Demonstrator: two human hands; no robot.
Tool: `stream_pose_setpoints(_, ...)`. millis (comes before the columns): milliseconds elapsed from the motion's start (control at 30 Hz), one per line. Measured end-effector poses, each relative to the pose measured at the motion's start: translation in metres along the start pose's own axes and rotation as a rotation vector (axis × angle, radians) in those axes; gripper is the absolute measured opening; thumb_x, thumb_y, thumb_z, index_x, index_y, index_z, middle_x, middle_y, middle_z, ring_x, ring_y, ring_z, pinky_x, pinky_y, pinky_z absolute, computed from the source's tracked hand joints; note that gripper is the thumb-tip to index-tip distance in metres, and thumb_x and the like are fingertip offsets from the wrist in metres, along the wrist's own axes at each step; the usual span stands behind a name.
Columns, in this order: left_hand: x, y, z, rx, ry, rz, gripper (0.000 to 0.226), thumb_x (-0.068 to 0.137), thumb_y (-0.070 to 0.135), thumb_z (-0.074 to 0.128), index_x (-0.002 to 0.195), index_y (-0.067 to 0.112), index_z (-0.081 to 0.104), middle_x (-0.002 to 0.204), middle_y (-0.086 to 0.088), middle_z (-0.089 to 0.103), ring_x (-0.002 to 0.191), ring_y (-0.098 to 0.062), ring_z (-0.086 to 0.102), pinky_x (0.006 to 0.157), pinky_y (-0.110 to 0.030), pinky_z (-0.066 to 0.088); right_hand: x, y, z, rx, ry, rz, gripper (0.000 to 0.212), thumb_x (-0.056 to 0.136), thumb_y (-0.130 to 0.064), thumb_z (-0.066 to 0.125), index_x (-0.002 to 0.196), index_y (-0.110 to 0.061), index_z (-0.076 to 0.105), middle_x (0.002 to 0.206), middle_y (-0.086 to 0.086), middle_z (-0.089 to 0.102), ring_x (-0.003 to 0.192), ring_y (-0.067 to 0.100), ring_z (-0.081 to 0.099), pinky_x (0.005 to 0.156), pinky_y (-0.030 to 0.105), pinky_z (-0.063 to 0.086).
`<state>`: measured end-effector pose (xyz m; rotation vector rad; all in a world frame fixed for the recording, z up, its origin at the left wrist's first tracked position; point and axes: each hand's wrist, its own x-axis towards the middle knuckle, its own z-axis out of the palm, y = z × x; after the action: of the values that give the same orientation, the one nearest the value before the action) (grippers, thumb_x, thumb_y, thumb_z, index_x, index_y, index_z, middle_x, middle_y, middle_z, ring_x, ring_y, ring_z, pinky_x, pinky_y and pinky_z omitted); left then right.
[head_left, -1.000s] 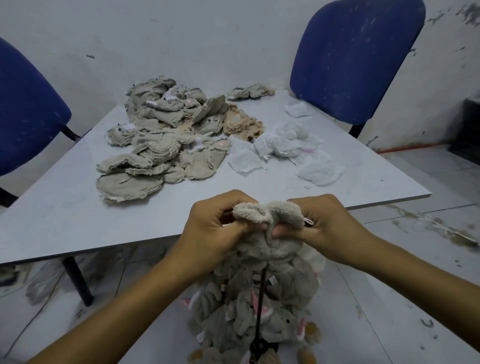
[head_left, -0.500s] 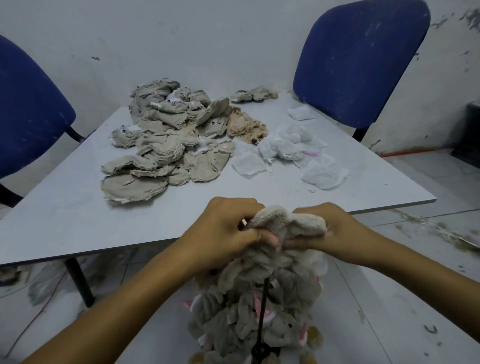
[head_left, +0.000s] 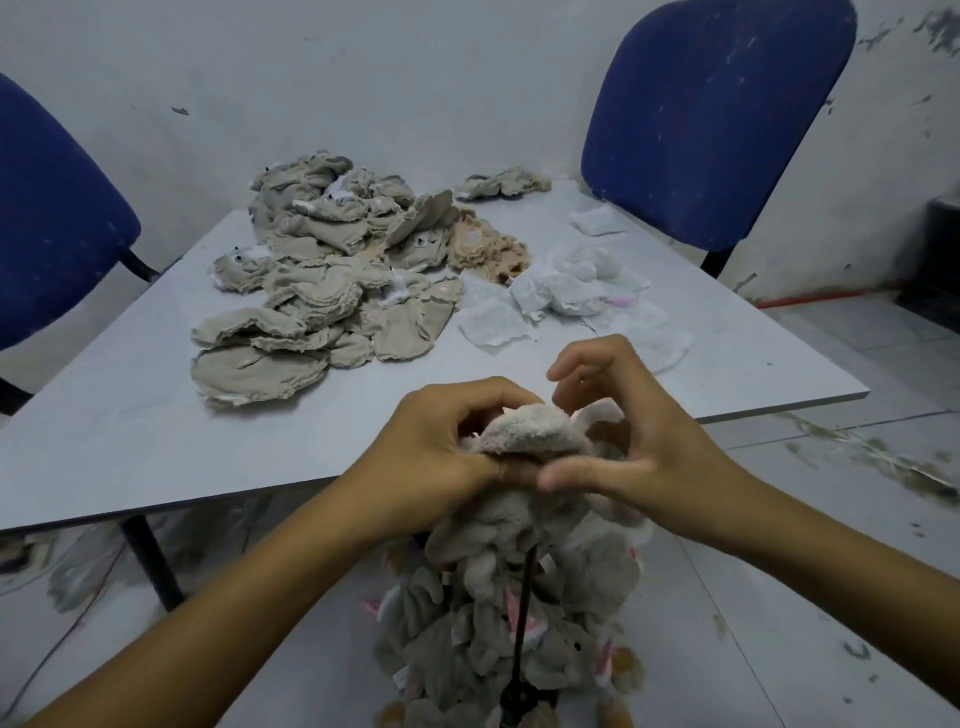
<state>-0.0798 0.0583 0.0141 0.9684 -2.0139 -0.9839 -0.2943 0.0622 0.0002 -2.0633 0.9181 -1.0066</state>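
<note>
Plush piece (head_left: 524, 434) — fuzzy, grey-beige, domed (pale flap at right).

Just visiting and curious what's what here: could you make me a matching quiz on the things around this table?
1 grey pile
2 white pieces
3 plush piece
4 right chair

A blue
B held off the table
C on the table, left part
D on the table, right of the grey pile

Pairs: 1-C; 2-D; 3-B; 4-A
</note>
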Motion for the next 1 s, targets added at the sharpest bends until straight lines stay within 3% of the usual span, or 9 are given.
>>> stream_pose_setpoints(100,-0.001,0.001,-0.001,-0.079,0.025,-0.016,0.025,0.071,-0.001,0.082,0.089,0.014,0.071,0.085,0.006,0.072,0.082,-0.008,0.068,0.075,-0.024,0.053,-0.006,0.015,-0.014,0.041,-0.142,0.162,0.051,0.071,-0.036,0.087,0.115,-0.028,0.06,0.109,-0.01,0.066,0.102,0.011,0.065,0.087,0.03,0.056)
stream_pose_setpoints(200,0.001,0.003,-0.007,0.001,-0.048,0.009,0.02,0.075,0.013,0.082,0.087,0.02,0.068,0.084,0.005,0.069,0.081,-0.013,0.065,0.074,-0.029,0.051,-0.008,0.021,-0.011,0.05,-0.009,0.123,0.023,0.082,-0.02,0.08,0.096,-0.004,0.073,0.092,0.01,0.074,0.089,0.024,0.072,0.078,0.037,0.059)
stream_pose_setpoints(300,0.001,0.008,-0.006,0.017,-0.01,0.077,0.016,0.076,0.017,0.077,0.087,0.017,0.065,0.081,0.007,0.066,0.076,-0.009,0.061,0.067,-0.026,0.049,-0.004,0.014,-0.013,0.189,0.052,0.027,0.017,0.086,-0.022,0.072,0.101,-0.015,0.072,0.097,0.003,0.069,0.095,0.021,0.069,0.079,0.025,0.056)
stream_pose_setpoints(400,0.004,0.006,-0.005,-0.112,0.079,0.125,0.03,0.074,-0.013,0.066,0.078,0.016,0.06,0.068,0.014,0.059,0.06,0.003,0.053,0.052,-0.013,0.041,-0.002,0.014,-0.016,0.21,-0.1,0.12,0.04,0.079,-0.029,0.081,0.115,-0.027,0.065,0.111,-0.004,0.065,0.108,0.02,0.064,0.089,0.036,0.056)
stream_pose_setpoints(467,0.003,0.001,-0.008,-0.187,0.076,0.09,0.033,0.074,-0.01,0.069,0.076,0.021,0.06,0.066,0.017,0.059,0.056,0.004,0.052,0.05,-0.01,0.041,-0.003,0.016,-0.011,0.182,-0.135,0.104,0.042,0.077,-0.024,0.084,0.114,-0.024,0.067,0.109,-0.005,0.068,0.106,0.016,0.066,0.091,0.035,0.055)
stream_pose_setpoints(600,-0.001,-0.009,-0.016,-0.069,-0.037,0.009,0.033,0.073,0.002,0.078,0.094,0.026,0.07,0.091,0.019,0.071,0.086,0.002,0.065,0.079,-0.019,0.051,0.0,0.01,-0.008,0.133,0.006,0.003,0.022,0.079,-0.021,0.077,0.101,-0.021,0.074,0.096,-0.01,0.074,0.092,0.009,0.069,0.08,0.018,0.051)
stream_pose_setpoints(667,-0.001,-0.008,-0.017,-0.025,-0.071,0.012,0.047,0.074,0.002,0.08,0.102,0.037,0.067,0.099,0.026,0.071,0.094,0.007,0.065,0.079,-0.011,0.048,0.001,0.008,-0.011,0.041,0.023,-0.049,0.018,0.08,-0.025,0.077,0.097,-0.018,0.076,0.091,-0.011,0.073,0.087,0.009,0.069,0.076,0.02,0.051)
stream_pose_setpoints(800,0.002,0.006,-0.012,-0.162,-0.016,0.066,0.027,0.077,0.018,0.079,0.098,0.032,0.069,0.081,0.017,0.069,0.072,0.004,0.063,0.063,-0.01,0.046,0.003,0.0,-0.013,-0.253,0.046,-0.209,0.014,0.081,-0.028,0.078,0.092,-0.019,0.078,0.082,-0.009,0.068,0.075,0.01,0.064,0.064,0.032,0.05)
stream_pose_setpoints(1000,-0.013,-0.014,0.011,0.009,0.005,0.066,0.028,0.07,0.013,0.081,0.063,0.022,0.055,0.065,0.01,0.056,0.064,-0.001,0.053,0.061,-0.02,0.042,-0.006,0.004,-0.005,-0.393,-0.065,-0.177,0.03,0.081,-0.043,0.075,0.089,-0.014,0.078,0.08,-0.003,0.066,0.071,0.014,0.063,0.061,0.041,0.05)
